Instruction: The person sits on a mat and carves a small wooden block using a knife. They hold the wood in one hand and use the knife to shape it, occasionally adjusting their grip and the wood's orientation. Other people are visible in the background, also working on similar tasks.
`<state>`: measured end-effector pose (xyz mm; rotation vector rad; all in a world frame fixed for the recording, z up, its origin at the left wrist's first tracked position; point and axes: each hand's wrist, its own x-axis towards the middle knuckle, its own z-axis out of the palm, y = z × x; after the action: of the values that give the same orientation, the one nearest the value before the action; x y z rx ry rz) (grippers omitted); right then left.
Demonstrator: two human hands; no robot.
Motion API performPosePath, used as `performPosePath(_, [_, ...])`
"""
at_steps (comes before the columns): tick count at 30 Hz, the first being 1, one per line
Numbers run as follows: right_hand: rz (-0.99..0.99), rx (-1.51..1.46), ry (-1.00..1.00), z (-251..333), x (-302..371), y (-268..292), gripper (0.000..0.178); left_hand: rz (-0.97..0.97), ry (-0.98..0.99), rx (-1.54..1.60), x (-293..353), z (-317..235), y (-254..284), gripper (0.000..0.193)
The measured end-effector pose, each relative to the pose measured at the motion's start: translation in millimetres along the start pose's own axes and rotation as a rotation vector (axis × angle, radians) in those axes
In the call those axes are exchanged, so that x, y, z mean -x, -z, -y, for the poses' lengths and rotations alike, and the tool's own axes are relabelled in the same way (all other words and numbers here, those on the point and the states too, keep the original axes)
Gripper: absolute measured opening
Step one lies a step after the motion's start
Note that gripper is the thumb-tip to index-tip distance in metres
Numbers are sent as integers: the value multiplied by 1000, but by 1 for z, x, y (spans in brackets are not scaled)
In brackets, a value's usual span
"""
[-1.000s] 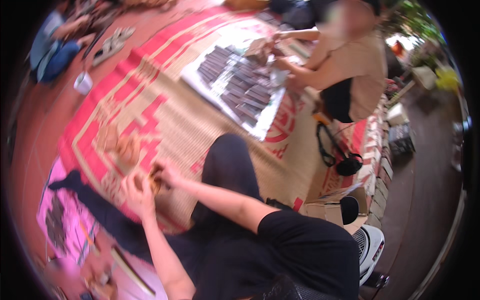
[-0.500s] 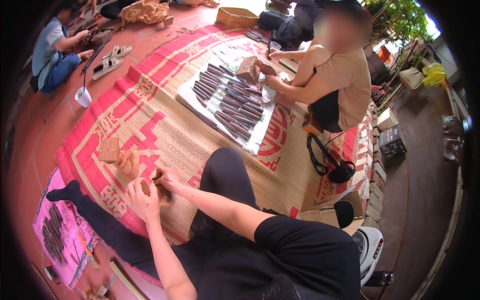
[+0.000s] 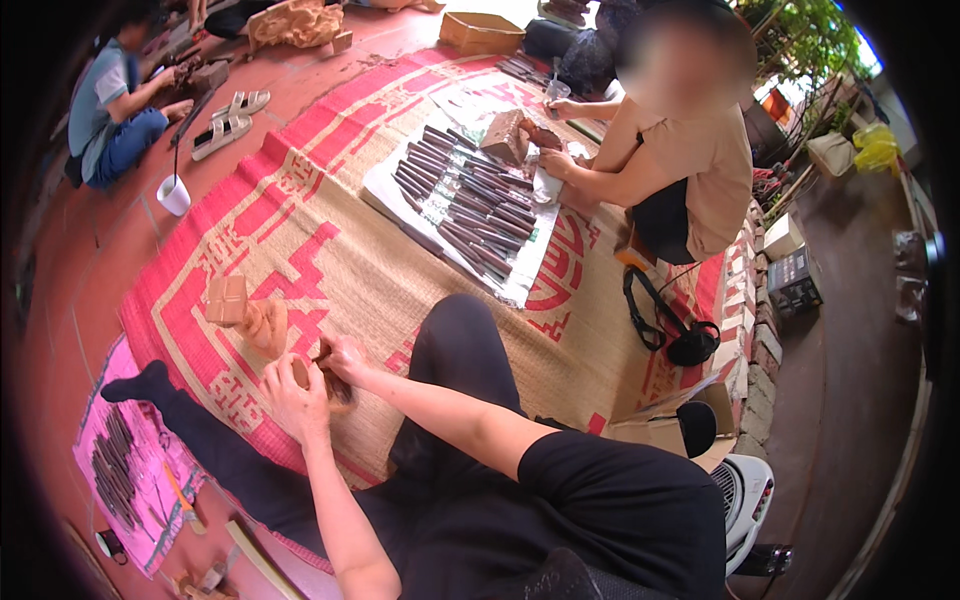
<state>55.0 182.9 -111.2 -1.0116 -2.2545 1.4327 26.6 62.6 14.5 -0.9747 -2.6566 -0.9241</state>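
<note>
My left hand (image 3: 298,402) is closed round a brown wooden piece (image 3: 301,374), whose rounded end shows between thumb and fingers. Close against it, my right hand (image 3: 346,361) is curled round something dark brown that its fingers mostly hide. Both hands are low over the mat between my legs. Just beyond them lies a pale carved wooden figure (image 3: 265,326) with a square wooden block (image 3: 227,300) at its far end.
The red-and-tan woven mat (image 3: 400,280) carries a white cloth with several dark-handled tools (image 3: 485,215). Across from me a person (image 3: 690,170) sits handling a carved block. More tools (image 3: 115,470) lie on a pink cloth at left. An open cardboard box (image 3: 650,430) stands at right.
The whole view has shifted slightly to the right. My hands keep nearly the same grip and place beside the carved figure.
</note>
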Motion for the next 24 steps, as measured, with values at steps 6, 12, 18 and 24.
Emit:
performPosePath(6, [57,87,-49,5,-12,-3,34,-27,-19,4,-6,4,1,26])
performPosePath(12, [54,10,-61,20,7,8,31,-23,2,28,-3,-2,4,25])
performPosePath(18, [-36,96,88,24,19,-3,25,-77,0,47,12,3,12,27])
performPosePath(24, [10,123,143,27,17,-2,24,-78,52,84,16,8,12,27])
